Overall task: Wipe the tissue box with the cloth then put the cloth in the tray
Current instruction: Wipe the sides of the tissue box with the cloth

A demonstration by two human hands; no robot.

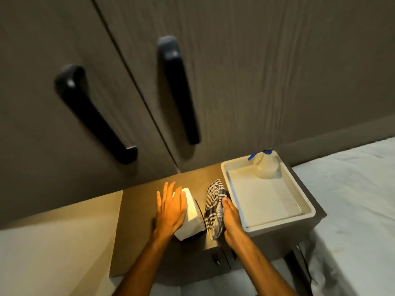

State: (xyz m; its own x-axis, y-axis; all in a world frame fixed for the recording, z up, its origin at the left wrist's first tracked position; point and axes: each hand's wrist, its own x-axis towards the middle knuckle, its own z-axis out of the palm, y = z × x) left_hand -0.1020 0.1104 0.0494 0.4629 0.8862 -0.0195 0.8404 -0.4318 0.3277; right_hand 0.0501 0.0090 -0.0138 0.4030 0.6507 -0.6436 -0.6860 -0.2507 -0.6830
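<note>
My left hand (pixel 171 210) is spread flat, fingers apart and straight, palm down over the left side of the tissue box (pixel 191 214). It covers much of the box's near-left part; I cannot tell whether the palm presses on it or only hovers just above. The box is white, lies on the brown worktop (pixel 136 214) and runs away from me, its lit top showing just to the right of my left fingers.

My right hand (pixel 230 216) is closed on the cloth (pixel 213 206), a blue-and-white striped one. The cloth is bunched between my two hands, beside the right side of the box, and I cannot say whether it touches the box there. Its far end rises beyond my right fingertips, and its near end hangs to the left of my right wrist, down toward the worktop.

Just to the right of my right hand is the tray (pixel 307 208), white and shallow, on the same worktop, its left rim close alongside my hand and the cloth. The cloth is outside the tray. In the tray's far corner, well beyond my right hand, stands a clear spray bottle (pixel 266 165) with a blue top.

Beyond both hands rise dark cupboard doors (pixel 256 71) with two long black handles (pixel 179 90). To the far right of my right arm lies a bed (pixel 352 210) with a pale sheet.
</note>
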